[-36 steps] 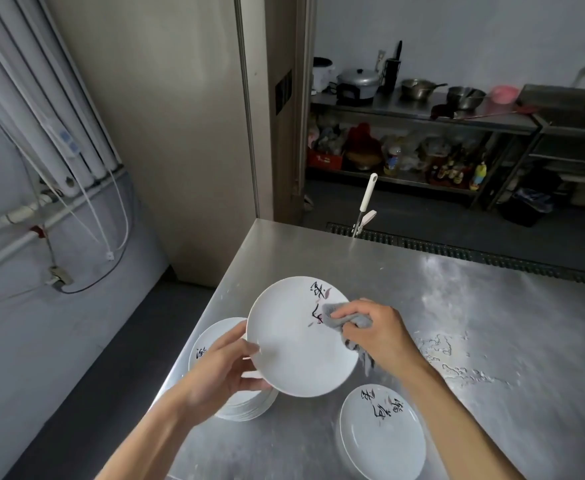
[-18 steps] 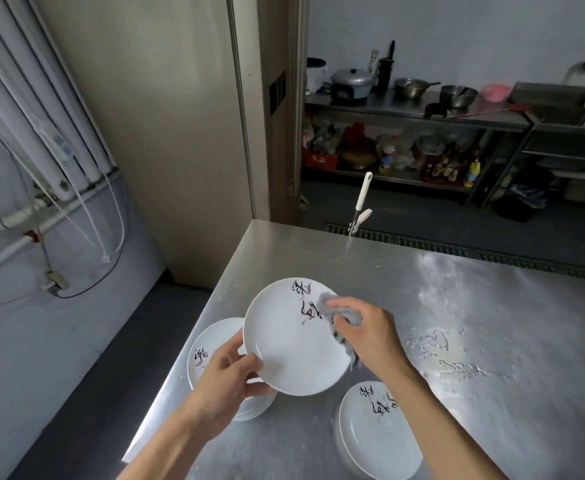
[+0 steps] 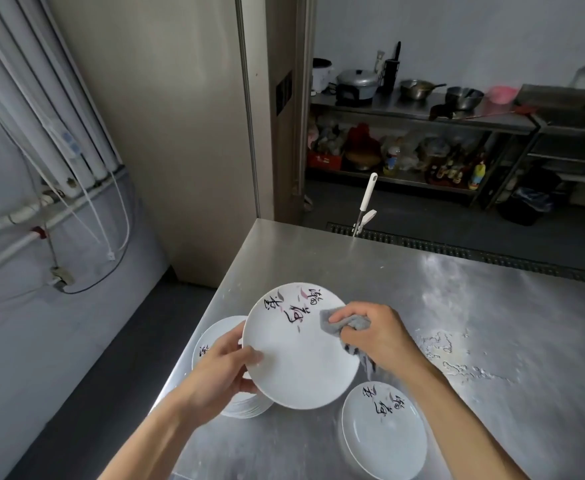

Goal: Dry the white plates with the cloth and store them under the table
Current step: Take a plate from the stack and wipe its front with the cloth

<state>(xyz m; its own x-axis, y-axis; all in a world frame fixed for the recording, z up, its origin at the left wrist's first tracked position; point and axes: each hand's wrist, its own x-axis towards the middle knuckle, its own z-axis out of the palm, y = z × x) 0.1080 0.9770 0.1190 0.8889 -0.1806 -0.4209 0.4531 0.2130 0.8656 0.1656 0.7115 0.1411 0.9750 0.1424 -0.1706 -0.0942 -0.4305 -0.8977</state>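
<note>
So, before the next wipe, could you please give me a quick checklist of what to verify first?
1. Grip of the left hand on the held plate: ok, thumb on the face, fingers behind the rim.
2. The cloth bunched in the right hand and touching the plate's face: ok.
3. Plate face dry: cannot tell, no droplets can be made out.
4. Gap between the held plate and the stack beneath it: cannot tell, they overlap in view.
5. The table clean for setting down: not ok, streaky residue on the right.
6. Storage under the table free: cannot tell, out of view.
</note>
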